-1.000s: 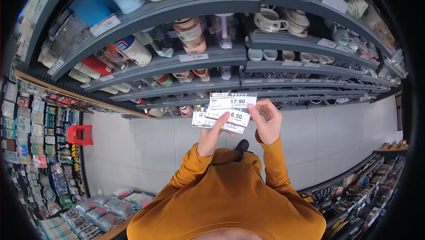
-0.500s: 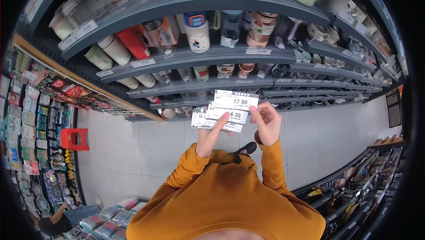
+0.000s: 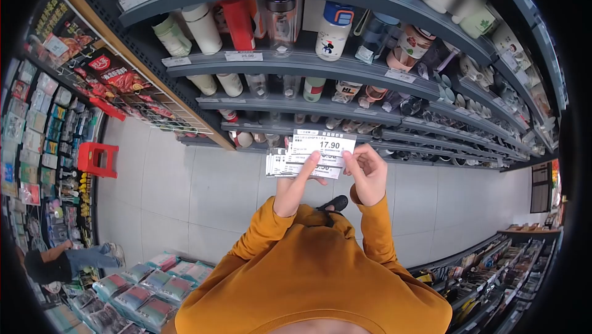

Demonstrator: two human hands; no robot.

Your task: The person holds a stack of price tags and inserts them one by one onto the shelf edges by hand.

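Note:
A fanned stack of white price tags [image 3: 280, 165] is held in front of my chest. My left hand [image 3: 292, 191] grips it from the left, thumb on top and fingers underneath. Uppermost lies a price tag reading 17.90 [image 3: 325, 143], which overlaps the tags below and partly covers their figures. With thumb and fingertips together, my right hand [image 3: 369, 177] pinches this top tag at its right edge. Both hands are in orange sleeves, close to each other.
Ahead are curved shelves [image 3: 271, 66] with bottles, cups and tags. A red stool [image 3: 97, 159] stands on the left of the tiled floor [image 3: 185, 192]. A person [image 3: 68, 262] is at lower left, near packaged goods [image 3: 139, 294]. Another shelf [image 3: 487, 278] lines the lower right.
The view has turned, and the shelf goods sit further right in it. The 17.90 tag has slid down over the 6.50 tag, and my right hand has moved slightly left with it.

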